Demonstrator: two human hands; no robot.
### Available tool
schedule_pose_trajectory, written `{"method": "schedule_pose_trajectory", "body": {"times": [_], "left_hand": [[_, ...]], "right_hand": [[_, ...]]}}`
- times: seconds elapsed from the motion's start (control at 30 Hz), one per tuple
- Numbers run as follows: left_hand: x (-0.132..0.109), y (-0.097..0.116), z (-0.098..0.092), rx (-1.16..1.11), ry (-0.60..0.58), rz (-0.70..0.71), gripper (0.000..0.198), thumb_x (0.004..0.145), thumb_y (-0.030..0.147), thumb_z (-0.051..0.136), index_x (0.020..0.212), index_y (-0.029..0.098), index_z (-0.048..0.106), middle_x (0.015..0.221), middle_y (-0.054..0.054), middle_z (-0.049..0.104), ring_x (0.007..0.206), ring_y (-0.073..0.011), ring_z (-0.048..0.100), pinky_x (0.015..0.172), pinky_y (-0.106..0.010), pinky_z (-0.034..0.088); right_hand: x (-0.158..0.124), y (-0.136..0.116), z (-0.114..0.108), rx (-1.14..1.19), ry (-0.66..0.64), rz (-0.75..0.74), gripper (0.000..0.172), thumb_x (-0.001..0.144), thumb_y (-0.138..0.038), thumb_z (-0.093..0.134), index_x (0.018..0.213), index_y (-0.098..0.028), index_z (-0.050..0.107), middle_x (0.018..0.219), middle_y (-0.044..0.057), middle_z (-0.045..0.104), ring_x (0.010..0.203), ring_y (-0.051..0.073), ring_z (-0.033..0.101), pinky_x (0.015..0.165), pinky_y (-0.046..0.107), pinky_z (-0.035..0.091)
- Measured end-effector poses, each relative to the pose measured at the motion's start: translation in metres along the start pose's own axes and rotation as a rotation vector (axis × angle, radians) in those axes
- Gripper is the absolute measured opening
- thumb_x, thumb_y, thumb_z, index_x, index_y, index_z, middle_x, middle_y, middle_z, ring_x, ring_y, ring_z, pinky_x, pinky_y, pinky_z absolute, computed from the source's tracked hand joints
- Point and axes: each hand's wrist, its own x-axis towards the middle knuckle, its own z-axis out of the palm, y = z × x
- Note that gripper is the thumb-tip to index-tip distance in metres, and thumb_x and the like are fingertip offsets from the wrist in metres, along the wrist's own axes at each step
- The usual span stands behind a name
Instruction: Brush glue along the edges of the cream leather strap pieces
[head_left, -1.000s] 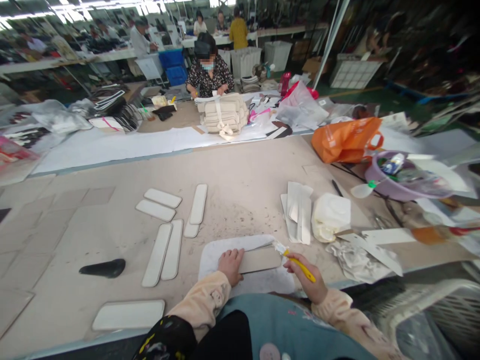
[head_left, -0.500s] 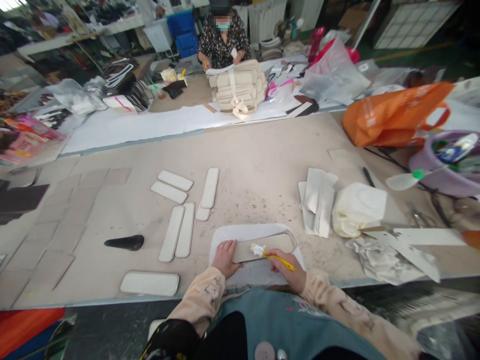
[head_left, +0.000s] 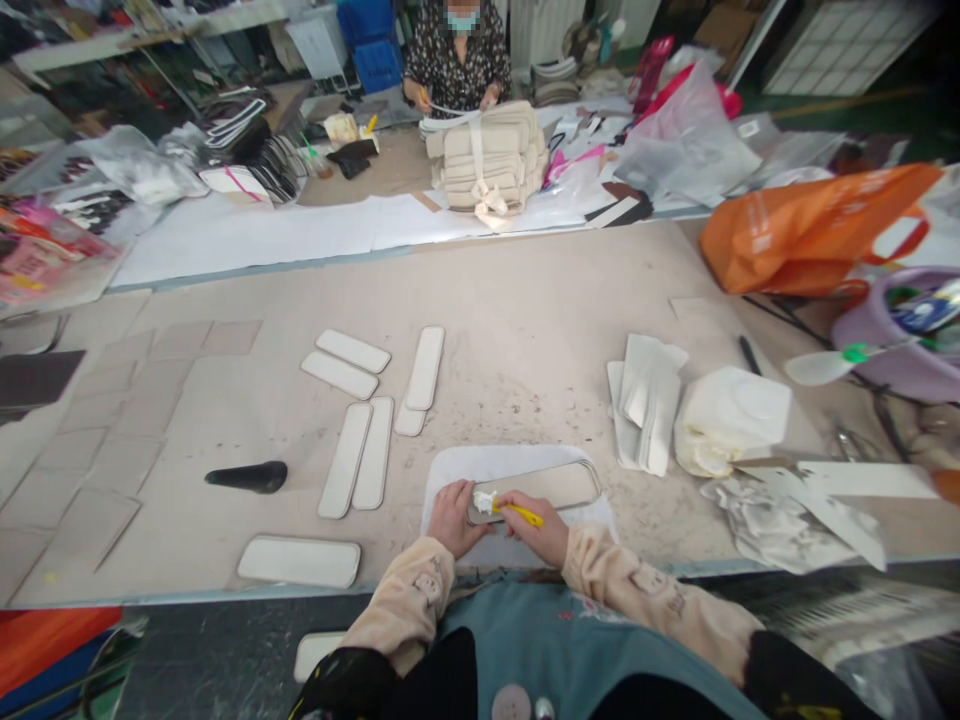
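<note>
My right hand is closed around the yellow handle of a small brush. White paste covers the brush head, which rests on the left part of a long beige panel with rounded ends. My left hand grips that panel's left end, fingers over the top edge and thumb near the lower one. Further panel edges show beneath it at the right end. Under the panels lies a white rounded sheet. Off to the left are several pale panels with dark rims, among them a single panel near the table edge.
A black tapered tool lies on the left. White strips, a cut-open white jug and crumpled paper sit on the right. Beyond are an orange bag and a purple basin. A person works across the table behind a tied bundle.
My right hand has moved left with the brush, taking its head from the middle of the beige panel toward its left end. My left hand stays on the panel. The camera view has shifted slightly.
</note>
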Motion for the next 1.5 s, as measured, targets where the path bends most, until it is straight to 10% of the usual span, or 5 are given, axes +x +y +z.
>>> {"method": "schedule_pose_trajectory", "body": {"times": [0.2, 0.6, 1.07, 1.5], "left_hand": [[0.000, 0.009, -0.004, 0.080, 0.020, -0.040, 0.077, 0.064, 0.057, 0.068, 0.128, 0.017, 0.050, 0.123, -0.014, 0.053, 0.114, -0.0315, 0.046, 0.099, -0.045, 0.037], [0.000, 0.006, 0.007, 0.159, 0.076, -0.045, 0.072, 0.065, 0.053, 0.070, 0.127, 0.018, 0.052, 0.125, -0.012, 0.055, 0.114, -0.0309, 0.046, 0.097, -0.044, 0.037], [-0.004, 0.020, -0.004, 0.177, 0.042, -0.068, 0.076, 0.066, 0.054, 0.067, 0.128, 0.015, 0.049, 0.125, -0.013, 0.055, 0.113, -0.0293, 0.047, 0.096, -0.041, 0.037], [-0.003, 0.015, -0.002, 0.222, -0.012, -0.081, 0.071, 0.072, 0.055, 0.062, 0.131, 0.018, 0.049, 0.130, -0.010, 0.054, 0.116, -0.0293, 0.044, 0.096, -0.040, 0.037]], "right_hand": [[0.004, 0.014, -0.004, -0.033, 0.116, 0.095, 0.025, 0.087, -0.036, 0.045, 0.095, -0.022, 0.064, 0.056, -0.004, 0.058, 0.050, 0.011, 0.055, 0.053, 0.024, 0.045], [-0.050, 0.034, -0.092, -0.193, 0.613, 0.140, 0.028, 0.085, -0.041, 0.047, 0.094, -0.020, 0.064, 0.062, -0.001, 0.060, 0.058, 0.015, 0.059, 0.060, 0.027, 0.049], [-0.008, 0.004, -0.004, -0.084, 0.036, 0.054, 0.023, 0.085, -0.028, 0.047, 0.094, -0.020, 0.067, 0.057, -0.004, 0.061, 0.053, 0.010, 0.058, 0.057, 0.020, 0.046], [-0.049, 0.041, -0.095, -0.151, 0.452, 0.145, 0.028, 0.085, -0.035, 0.045, 0.094, -0.020, 0.066, 0.057, -0.003, 0.060, 0.054, 0.013, 0.059, 0.056, 0.024, 0.047]]}}
